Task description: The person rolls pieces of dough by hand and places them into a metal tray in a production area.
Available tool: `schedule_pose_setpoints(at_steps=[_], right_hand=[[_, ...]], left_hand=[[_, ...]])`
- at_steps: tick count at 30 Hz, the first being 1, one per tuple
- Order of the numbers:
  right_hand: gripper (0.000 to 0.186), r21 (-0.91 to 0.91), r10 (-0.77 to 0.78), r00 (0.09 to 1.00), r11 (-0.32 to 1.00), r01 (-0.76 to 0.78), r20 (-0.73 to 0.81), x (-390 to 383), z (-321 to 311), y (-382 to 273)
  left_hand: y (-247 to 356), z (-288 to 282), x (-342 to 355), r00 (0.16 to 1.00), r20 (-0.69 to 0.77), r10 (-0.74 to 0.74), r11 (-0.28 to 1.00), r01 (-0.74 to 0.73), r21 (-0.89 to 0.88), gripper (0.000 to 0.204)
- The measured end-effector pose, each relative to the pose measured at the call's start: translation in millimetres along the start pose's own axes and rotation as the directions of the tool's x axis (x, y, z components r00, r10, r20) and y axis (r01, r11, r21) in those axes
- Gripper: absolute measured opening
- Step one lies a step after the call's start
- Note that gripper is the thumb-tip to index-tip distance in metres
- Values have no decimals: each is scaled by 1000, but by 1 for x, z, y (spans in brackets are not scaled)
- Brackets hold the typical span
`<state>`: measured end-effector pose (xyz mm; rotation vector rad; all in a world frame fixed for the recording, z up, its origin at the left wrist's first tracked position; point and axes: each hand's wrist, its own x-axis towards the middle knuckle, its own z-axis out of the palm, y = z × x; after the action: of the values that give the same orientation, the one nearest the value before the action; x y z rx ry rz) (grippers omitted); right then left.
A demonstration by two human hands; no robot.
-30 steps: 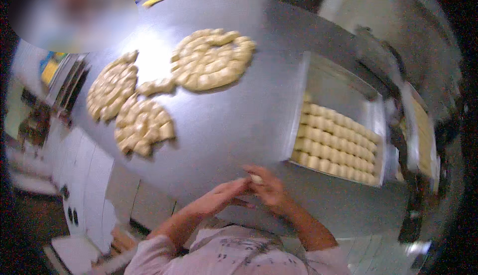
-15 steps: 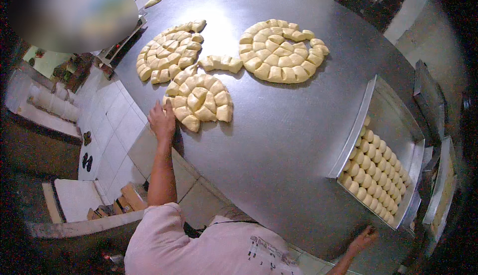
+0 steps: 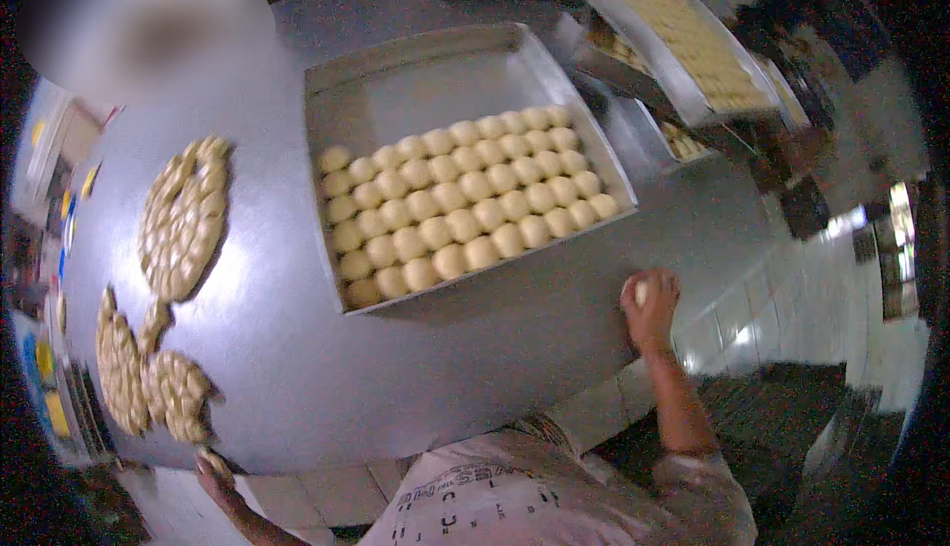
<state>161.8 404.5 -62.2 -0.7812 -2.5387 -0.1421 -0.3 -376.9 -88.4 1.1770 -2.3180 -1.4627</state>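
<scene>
At the table's right edge, my right hand (image 3: 653,314) is closed round a small dough ball (image 3: 641,293), partly hidden by the fingers. Far to the left, my left hand (image 3: 214,479) is at the table's near edge, its fingers closed on a pale piece of dough (image 3: 215,462); blur softens the detail. Just beyond it lies a round slab of cut dough (image 3: 176,393), touching another cut slab (image 3: 121,378). A short strip of dough (image 3: 154,326) links them to a larger cut round (image 3: 185,222).
A deep metal tray (image 3: 322,239) stands mid-table, with rows of dough balls (image 3: 465,195) filling its near part. At the far right are stacked trays (image 3: 683,42) of dough. The metal table (image 3: 396,378) has a curved near edge, with tiled floor (image 3: 732,318) beyond.
My view has swung right, bringing the tray to the middle and the cut dough to the left. My left hand now shows a pale piece; a dough ball shows in my right.
</scene>
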Motion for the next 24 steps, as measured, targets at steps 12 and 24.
schedule_pose_setpoints(at_steps=[12,24], right_hand=[[26,323,230,966,911,-257,119,45,24,44],[26,150,182,983,972,-183,19,35,17,37]], left_hand=[[117,166,-140,651,657,380,919,-186,-347,32],[129,201,-197,638,701,318,905,15,-424,43]])
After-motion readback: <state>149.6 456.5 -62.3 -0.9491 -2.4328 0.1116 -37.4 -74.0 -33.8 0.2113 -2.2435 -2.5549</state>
